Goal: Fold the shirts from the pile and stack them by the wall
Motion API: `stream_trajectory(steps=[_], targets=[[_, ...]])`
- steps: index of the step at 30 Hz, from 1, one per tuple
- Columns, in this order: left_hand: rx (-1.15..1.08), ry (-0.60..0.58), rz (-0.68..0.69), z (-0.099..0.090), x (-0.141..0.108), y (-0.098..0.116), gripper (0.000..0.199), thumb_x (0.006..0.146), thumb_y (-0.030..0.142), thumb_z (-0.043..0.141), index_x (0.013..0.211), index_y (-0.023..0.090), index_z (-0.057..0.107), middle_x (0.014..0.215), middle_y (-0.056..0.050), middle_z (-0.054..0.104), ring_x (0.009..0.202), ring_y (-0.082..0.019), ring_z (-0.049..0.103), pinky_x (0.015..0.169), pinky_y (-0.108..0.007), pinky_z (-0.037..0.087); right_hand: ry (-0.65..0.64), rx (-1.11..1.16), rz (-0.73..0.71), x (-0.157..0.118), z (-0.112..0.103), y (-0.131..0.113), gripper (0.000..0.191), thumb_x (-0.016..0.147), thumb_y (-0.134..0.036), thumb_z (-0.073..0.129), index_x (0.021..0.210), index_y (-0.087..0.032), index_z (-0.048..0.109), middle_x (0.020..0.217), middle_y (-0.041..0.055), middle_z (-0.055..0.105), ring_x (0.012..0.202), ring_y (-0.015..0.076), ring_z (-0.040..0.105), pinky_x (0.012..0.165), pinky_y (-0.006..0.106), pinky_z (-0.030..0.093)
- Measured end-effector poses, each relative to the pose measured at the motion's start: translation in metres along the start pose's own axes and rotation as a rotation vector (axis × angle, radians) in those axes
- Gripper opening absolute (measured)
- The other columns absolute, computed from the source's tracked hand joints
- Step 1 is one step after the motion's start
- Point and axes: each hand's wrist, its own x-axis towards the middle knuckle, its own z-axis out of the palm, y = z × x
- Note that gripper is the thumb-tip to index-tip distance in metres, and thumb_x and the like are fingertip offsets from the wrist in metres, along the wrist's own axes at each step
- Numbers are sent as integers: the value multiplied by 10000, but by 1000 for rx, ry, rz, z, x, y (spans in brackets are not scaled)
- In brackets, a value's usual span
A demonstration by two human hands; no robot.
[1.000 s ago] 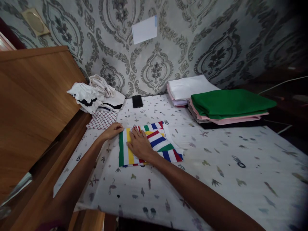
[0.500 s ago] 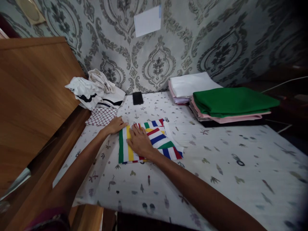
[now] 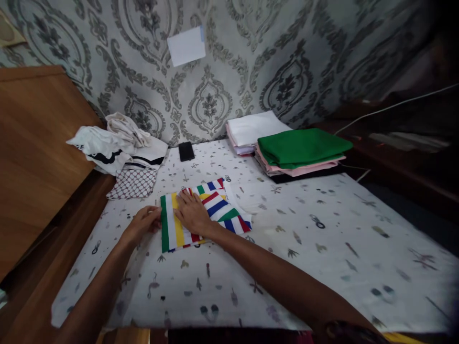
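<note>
A folded striped cloth (image 3: 224, 210) in green, white, yellow, red and blue lies on the patterned white sheet (image 3: 287, 286). My right hand (image 3: 193, 212) rests flat on its left half, fingers spread, pressing from above. Beside the cloth's green left edge is my left hand (image 3: 143, 224), its fingers loosely bent and apart, tips at the edge; whether they touch the fabric is hard to make out. A plain white part of the garment (image 3: 234, 198) shows at the right end of the stripes.
A crumpled pile of white clothes (image 3: 118, 143) sits at the back left by a wooden panel (image 3: 39, 157), with a checked cloth (image 3: 132, 184) in front. A black phone (image 3: 186, 151) lies near the wall. Folded stacks, one topped by green fabric (image 3: 304, 145), another by white (image 3: 256, 126), stand back right.
My left hand has come off the cloth's upper left corner and moved down to the middle of its left edge. My right hand stays flat on the stripes. The view has shifted right.
</note>
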Motion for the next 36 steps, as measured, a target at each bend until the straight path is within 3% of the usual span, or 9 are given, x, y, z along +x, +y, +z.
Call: stream_trajectory(steps=[6,11,14,17,20,23,25,31,36], targets=[[-92,-116,-161,16,-25,20,446,594,394,858,878,157,608,556,62,548,452,-99,527,385,-191,391,158,341,130,3,-12,4,489,1047,-349,266,1375,-118,546,1431,143,563,1359,209,480,1134,370,364],[-221,-69,-26,30,-27,56,485,621,329,820,1044,177,638,751,-5,703,612,-164,668,528,-249,528,407,1181,394,2,-31,15,447,1030,-345,285,1224,-158,642,1271,114,668,1212,194,601,1045,343,455],[-211,-84,106,53,-23,82,531,610,356,828,1072,182,632,722,9,692,583,-161,660,514,-242,517,387,1754,553,-5,-45,28,407,1023,-367,329,1097,-150,665,1161,116,699,1143,181,640,1041,320,462],[-145,-165,195,92,-18,97,516,649,394,810,1072,174,614,627,44,625,496,-129,607,454,-210,463,304,1996,586,-21,-57,46,464,1024,-467,311,1001,-152,650,977,104,716,980,185,689,959,322,519],[-88,-287,234,132,-19,91,538,747,448,740,1166,167,554,646,40,612,500,-131,605,453,-221,469,171,1982,572,-43,-63,68,527,994,-569,312,950,-152,631,703,56,665,654,204,664,676,347,582],[-51,-362,396,154,-27,74,501,837,471,642,1222,179,507,761,-1,643,635,-153,652,557,-260,525,79,1847,586,-60,-65,86,304,928,-438,524,847,-157,609,517,-5,571,434,165,542,458,287,506],[56,-335,554,155,-34,65,390,894,440,569,1195,195,535,815,-14,645,732,-160,655,663,-285,540,105,1782,578,-64,-65,91,89,828,-236,634,864,-159,610,544,-11,608,446,152,562,459,259,503],[560,-28,926,142,-38,58,271,977,324,416,1143,207,595,1063,-95,669,1030,-238,614,943,-424,490,238,1696,568,-60,-64,88,411,668,-50,591,1054,-181,649,699,0,712,589,180,667,570,292,573],[737,-46,885,152,-21,41,501,1005,442,369,1427,177,422,1496,-171,472,1410,-275,414,1154,-484,346,318,1494,614,-60,-60,92,509,663,-71,572,1157,-170,646,785,41,741,638,206,688,623,342,592]])
